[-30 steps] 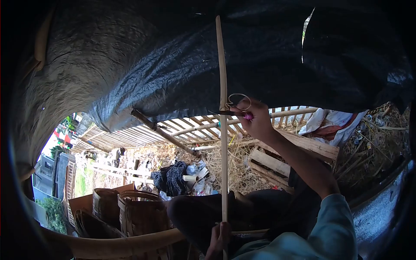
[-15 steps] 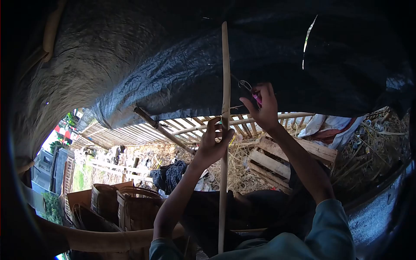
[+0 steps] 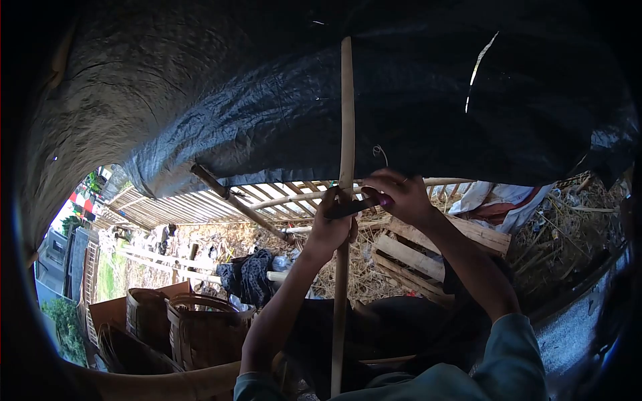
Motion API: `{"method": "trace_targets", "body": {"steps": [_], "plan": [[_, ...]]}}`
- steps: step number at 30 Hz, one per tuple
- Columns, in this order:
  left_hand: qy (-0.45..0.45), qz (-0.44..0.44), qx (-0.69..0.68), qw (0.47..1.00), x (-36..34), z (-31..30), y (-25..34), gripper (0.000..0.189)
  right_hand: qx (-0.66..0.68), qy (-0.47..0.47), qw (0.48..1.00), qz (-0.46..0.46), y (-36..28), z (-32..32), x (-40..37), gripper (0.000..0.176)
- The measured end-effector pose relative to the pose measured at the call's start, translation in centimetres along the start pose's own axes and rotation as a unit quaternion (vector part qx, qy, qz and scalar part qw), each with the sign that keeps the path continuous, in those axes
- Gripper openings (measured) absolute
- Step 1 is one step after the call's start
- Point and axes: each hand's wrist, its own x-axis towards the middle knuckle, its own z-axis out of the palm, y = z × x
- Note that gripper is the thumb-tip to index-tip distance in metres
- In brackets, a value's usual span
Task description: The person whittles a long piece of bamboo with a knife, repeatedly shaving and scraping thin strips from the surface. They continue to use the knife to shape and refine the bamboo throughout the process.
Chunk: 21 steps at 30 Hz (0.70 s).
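Observation:
A long upright wooden pole runs through the middle of the view, in front of the black plastic sheet. Around the pole, below the sheet's lower edge, my left hand is closed. My right hand is just right of the pole, its fingers closed on a dark tool with a pink end. The tool's dark part reaches across the pole to my left hand. A thin looped wire shows above my right hand.
Woven baskets stand at the lower left behind a thick bamboo rail. A wooden slatted crate lies on straw at the right, near white sacks. A slatted bamboo fence crosses behind, with a slanting pole.
My right hand has come down and left toward the pole, bringing the tool across it. My left hand has closed around the pole. The view has shifted slightly.

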Motion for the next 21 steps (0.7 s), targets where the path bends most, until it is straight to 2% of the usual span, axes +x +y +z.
{"method": "trace_targets", "body": {"steps": [3, 6, 12, 15, 17, 19, 21], "plan": [[0.019, -0.014, 0.036, 0.999, -0.1, 0.2, 0.5, 0.012, -0.010, 0.023, 0.999, -0.037, 0.5, 0.4, -0.2, 0.042], [0.004, -0.032, 0.015, 0.999, 0.1, -0.1, 0.2, 0.014, -0.015, 0.026, 0.998, -0.050, 0.5, 0.3, 0.1, 0.042], [0.011, -0.002, 0.014, 1.000, 0.0, -0.2, -0.1, 0.019, -0.049, 0.075, 0.992, -0.084, 0.2, 0.7, 0.9, 0.040], [0.043, -0.025, 0.032, 0.998, -0.3, 0.2, 1.0, 0.021, -0.072, 0.072, 0.993, -0.055, -0.5, 1.0, 0.9, 0.038], [0.040, 0.057, 0.082, 0.994, 0.3, -0.3, -1.1, 0.021, -0.051, 0.068, 0.996, -0.034, -0.7, 1.5, 0.8, 0.038], [0.037, 0.094, 0.091, 0.991, 0.6, -0.5, -1.8, 0.022, -0.010, 0.068, 0.998, -0.007, -1.0, 1.8, 1.0, 0.037], [0.036, 0.084, 0.060, 0.994, 0.6, -0.7, -1.9, 0.022, 0.052, 0.070, 0.996, 0.026, -1.5, 2.0, 1.3, 0.035]]}}
